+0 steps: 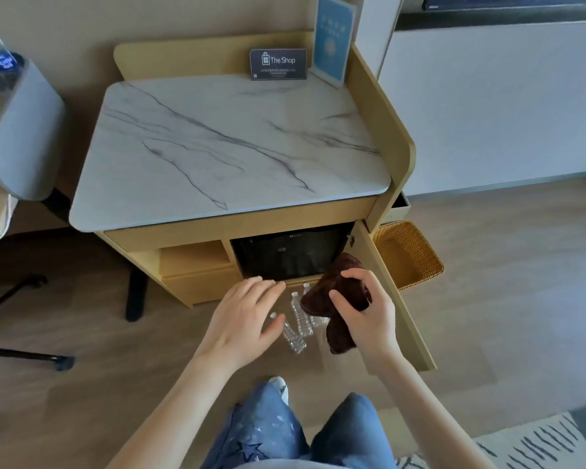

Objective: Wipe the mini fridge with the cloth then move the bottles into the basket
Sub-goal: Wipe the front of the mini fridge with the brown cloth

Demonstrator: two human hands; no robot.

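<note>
The black mini fridge [286, 254] sits in the cabinet's open compartment under the marble top. My right hand [366, 311] grips a dark brown cloth [332, 292] just in front of the fridge's lower right corner. My left hand [242, 319] hovers open, fingers spread, to the left of the cloth. Three clear plastic bottles [298, 314] lie on the wood floor between and below my hands; the cloth hides part of one. A woven wicker basket [408, 255] stands on the floor to the right, behind the open cabinet door.
The open cabinet door [396, 292] juts out between my right hand and the basket. A grey chair [24, 137] and its black legs stand to the left. Two sign cards [278, 64] stand on the marble top [230, 147]. My knees in jeans [298, 434] are below.
</note>
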